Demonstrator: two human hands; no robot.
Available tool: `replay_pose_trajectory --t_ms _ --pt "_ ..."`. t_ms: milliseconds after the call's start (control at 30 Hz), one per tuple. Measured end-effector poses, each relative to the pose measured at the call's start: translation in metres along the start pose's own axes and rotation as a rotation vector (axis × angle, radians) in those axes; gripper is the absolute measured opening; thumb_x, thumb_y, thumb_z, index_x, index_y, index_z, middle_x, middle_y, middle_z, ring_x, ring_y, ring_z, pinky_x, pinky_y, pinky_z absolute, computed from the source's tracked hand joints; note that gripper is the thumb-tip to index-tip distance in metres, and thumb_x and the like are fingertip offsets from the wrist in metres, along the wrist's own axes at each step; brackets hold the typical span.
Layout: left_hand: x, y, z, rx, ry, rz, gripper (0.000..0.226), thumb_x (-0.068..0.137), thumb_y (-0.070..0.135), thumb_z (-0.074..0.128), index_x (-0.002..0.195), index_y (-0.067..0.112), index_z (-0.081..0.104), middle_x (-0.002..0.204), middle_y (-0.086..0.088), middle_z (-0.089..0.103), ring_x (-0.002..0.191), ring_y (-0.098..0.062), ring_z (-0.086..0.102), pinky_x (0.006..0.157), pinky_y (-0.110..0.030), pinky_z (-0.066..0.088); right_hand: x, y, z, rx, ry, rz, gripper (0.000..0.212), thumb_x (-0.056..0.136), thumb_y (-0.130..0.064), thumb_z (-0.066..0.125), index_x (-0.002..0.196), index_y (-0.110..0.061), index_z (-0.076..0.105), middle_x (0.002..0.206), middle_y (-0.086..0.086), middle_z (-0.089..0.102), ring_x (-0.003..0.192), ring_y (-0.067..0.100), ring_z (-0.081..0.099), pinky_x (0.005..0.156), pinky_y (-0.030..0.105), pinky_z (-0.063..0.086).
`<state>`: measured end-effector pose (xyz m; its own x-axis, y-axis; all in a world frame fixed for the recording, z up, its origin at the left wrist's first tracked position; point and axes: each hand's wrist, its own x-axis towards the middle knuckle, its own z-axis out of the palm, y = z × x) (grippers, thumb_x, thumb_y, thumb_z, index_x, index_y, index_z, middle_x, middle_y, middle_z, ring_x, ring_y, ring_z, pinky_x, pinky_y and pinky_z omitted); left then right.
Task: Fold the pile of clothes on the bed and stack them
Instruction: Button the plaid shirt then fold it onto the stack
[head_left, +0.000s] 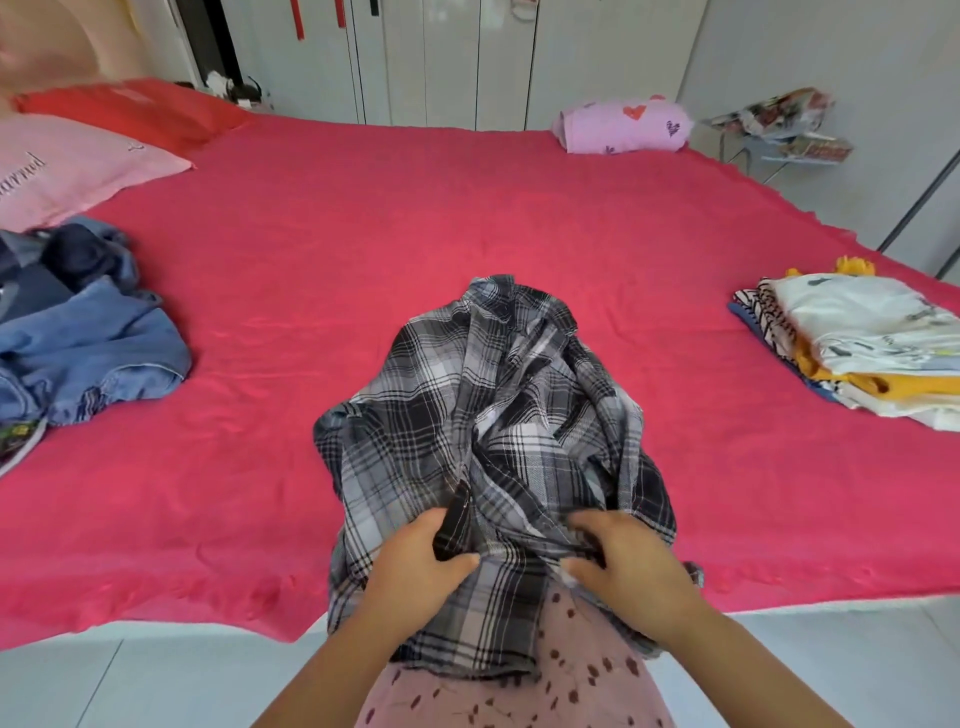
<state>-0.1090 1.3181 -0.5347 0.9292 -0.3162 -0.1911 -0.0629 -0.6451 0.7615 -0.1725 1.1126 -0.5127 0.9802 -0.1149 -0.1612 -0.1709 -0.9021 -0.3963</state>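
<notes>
— Head view: crumpled black-and-white plaid shirt (483, 441), heaped at 6 o'clock on the near edge of the red bed (363, 234), hanging partly over it.
— And the left hand (421, 566), the right hand (623, 566)?
— Both grasping the shirt's lower folds, side by side, fingertips partly buried in cloth.
— Around it?
— Unfolded denim pile (88, 332) at 9 o'clock, folded stack (872, 343) at 3 o'clock, both well apart from the shirt. Pink pillow (67, 166) at 10, lilac bundle (623, 127) at 1.
</notes>
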Motion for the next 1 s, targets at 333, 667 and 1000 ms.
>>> replay_pose_trajectory --t_ms 333,667,1000 --pt "-0.020 0.021 -0.009 0.022 0.303 0.190 0.032 0.089 0.022 0.061 0.121 0.019 0.057 0.096 0.016 0.060 0.083 0.002 0.053 0.073 -0.004 0.041 -0.023 -0.041 -0.030 0.026 0.439 -0.204 0.005 0.085 -0.023 0.060 0.086 -0.023 0.055 0.075 -0.012 0.046 0.059 0.013 0.053 0.047 0.024 0.033" --pt "-0.031 0.020 0.008 -0.175 0.074 0.055 0.031 0.094 0.009 0.048 0.115 0.027 0.060 0.091 0.014 0.064 0.066 -0.005 0.064 0.075 -0.030 0.057 -0.017 -0.023 0.012 0.317 -0.119 0.019 0.038 0.087 -0.007 0.052 0.065 -0.038 0.057 0.062 -0.011 0.061 0.060 0.000 0.059 0.063 0.012 0.047" --pt "-0.029 -0.003 0.016 -0.397 0.147 -0.149 0.026 0.086 0.012 0.064 0.111 0.016 0.057 0.092 -0.002 0.062 0.082 -0.016 0.063 0.064 -0.022 0.057 -0.002 -0.035 0.048 0.439 -0.099 0.076 0.026 0.087 -0.014 0.058 0.111 -0.025 0.060 0.082 -0.016 0.060 0.080 0.009 0.062 0.078 0.022 0.050"
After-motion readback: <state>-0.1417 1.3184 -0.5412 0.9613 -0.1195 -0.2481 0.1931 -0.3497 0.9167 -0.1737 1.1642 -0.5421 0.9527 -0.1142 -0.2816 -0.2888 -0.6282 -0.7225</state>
